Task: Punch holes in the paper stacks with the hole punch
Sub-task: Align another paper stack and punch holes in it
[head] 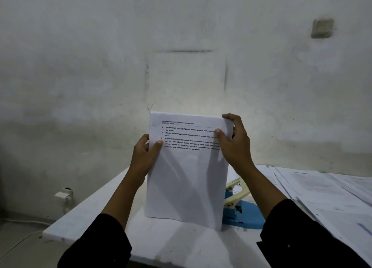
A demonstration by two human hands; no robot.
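The white paper stack [187,167] standing upright has black print on its front sheet, near the top, around 12 o'clock on the page. The small heading is too blurry to read. Below it are lines in Indonesian. They say "Manajer Legal bertanggungjawab atas pengelolaan", then "Manajer HR bertanggungjawab atas pengelolaan sumber daya", then "BBN", then "Manajer Estate bertanggungjawab atas pengelolaan kawasan". The ends of the lines, toward 3 o'clock, are hidden behind the right hand [231,143]. The loose white sheets [330,197] on the bench at 3 o'clock carry faint print that cannot be read.

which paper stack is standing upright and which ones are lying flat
The paper stack gripped by the left hand and right hand stands upright, bottom edge on the table. The loose papers on the right lie flat.
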